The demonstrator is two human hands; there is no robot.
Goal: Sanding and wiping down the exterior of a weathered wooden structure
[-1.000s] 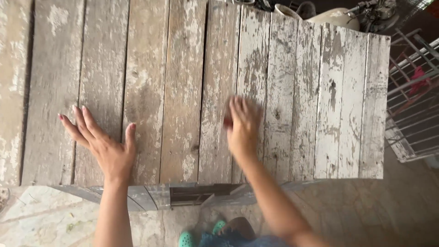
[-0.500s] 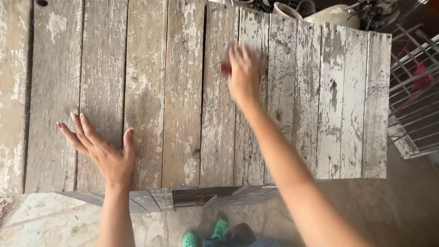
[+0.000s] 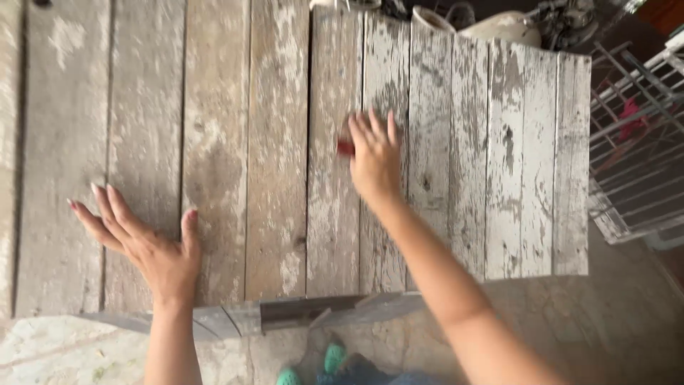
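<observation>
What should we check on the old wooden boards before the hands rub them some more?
1. Left hand flat on the wooden boards, steadying: ok.
2. Right hand covering the small red thing: ok.
3. What the red thing is: cannot tell, mostly hidden.
4. Boards lying flat, side by side: ok.
5. White paint smooth: not ok, flaking.
6. Wire rack apart from the right hand: ok.

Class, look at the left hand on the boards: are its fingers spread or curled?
Spread. The left hand lies flat, palm down, on the weathered wooden boards, fingers fanned apart and thumb out sideways.
</observation>
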